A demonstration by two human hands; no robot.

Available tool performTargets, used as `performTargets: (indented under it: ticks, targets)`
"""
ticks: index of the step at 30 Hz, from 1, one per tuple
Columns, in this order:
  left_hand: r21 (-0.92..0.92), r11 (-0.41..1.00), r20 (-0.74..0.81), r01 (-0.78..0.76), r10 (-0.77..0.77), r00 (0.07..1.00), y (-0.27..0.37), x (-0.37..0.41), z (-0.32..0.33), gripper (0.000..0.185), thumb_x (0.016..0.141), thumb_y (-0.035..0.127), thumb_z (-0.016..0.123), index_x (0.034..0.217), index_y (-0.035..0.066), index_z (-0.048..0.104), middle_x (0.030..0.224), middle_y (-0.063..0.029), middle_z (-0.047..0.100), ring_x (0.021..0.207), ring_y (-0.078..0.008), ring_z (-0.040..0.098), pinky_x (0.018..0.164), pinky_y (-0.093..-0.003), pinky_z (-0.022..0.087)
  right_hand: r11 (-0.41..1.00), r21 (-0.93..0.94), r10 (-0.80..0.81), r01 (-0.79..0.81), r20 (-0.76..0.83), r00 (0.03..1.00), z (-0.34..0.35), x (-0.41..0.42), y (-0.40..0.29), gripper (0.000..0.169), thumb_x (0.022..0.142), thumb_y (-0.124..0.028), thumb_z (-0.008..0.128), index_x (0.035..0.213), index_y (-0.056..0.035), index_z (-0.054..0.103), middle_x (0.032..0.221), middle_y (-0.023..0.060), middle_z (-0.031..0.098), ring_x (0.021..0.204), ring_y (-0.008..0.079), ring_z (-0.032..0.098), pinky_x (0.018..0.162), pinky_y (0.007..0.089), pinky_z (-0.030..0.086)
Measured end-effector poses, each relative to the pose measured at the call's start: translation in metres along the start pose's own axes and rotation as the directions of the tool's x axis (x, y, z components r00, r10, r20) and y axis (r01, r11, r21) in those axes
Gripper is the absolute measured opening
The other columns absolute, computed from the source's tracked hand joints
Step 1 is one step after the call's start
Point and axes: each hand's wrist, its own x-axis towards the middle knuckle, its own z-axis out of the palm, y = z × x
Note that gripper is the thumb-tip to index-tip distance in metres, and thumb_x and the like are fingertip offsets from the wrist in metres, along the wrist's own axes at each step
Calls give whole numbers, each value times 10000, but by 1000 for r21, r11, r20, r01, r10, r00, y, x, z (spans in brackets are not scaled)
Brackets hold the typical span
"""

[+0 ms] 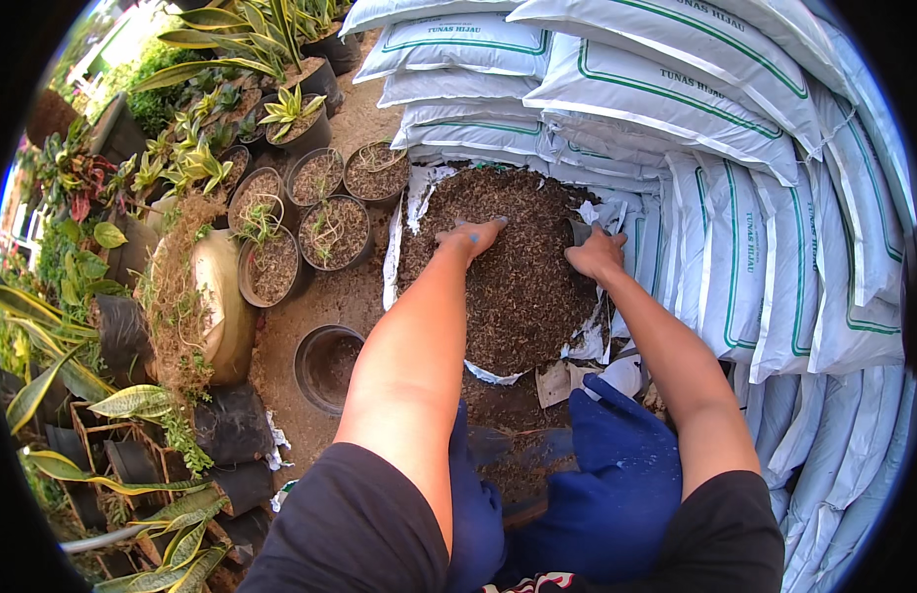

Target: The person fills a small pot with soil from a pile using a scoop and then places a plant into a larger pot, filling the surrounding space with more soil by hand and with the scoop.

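Note:
A large heap of dark, crumbly potting mix (514,296) lies before me on torn white sacking (391,259). My left hand (473,237) rests on the upper left of the heap, its fingers apart and partly against the mix; I see nothing held in it. At the heap's right edge, my right hand (598,253) grips a dark, thin-walled object (579,232), perhaps a small pot or scoop; most of it is hidden by the hand and the mix.
White sacks with green lines (673,96) are stacked behind and to the right. Several black pots of soil with small plants (336,231) stand at left, beside an empty black pot (328,369). Farther left are snake plants (139,402) and a pale filled sack (225,296).

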Motion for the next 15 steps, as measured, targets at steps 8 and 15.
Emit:
performTargets:
  ticks: [8, 15]
  targets:
    - [32, 995, -47, -89, 91, 995, 14, 1, 1, 1166, 791, 658, 755, 1656, 91, 216, 1678, -248, 238, 1487, -418, 395, 1177, -518, 411, 961, 277, -23, -19, 149, 989, -16, -5, 2, 938, 741, -238, 721, 1603, -121, 368, 1567, 334, 229, 1316, 462, 539, 946, 430, 591]
    - [-92, 975, 10, -200, 201, 979, 13, -7, -8, 971, 886, 528, 729, 1613, 44, 306, 1647, -213, 353, 1509, -396, 361, 1188, -559, 350, 962, 54, -265, 267, -49, 963, -43, -24, -15, 916, 753, -330, 738, 1566, -58, 413, 1509, 370, 378, 1360, 500, 483, 1169, 481, 399]
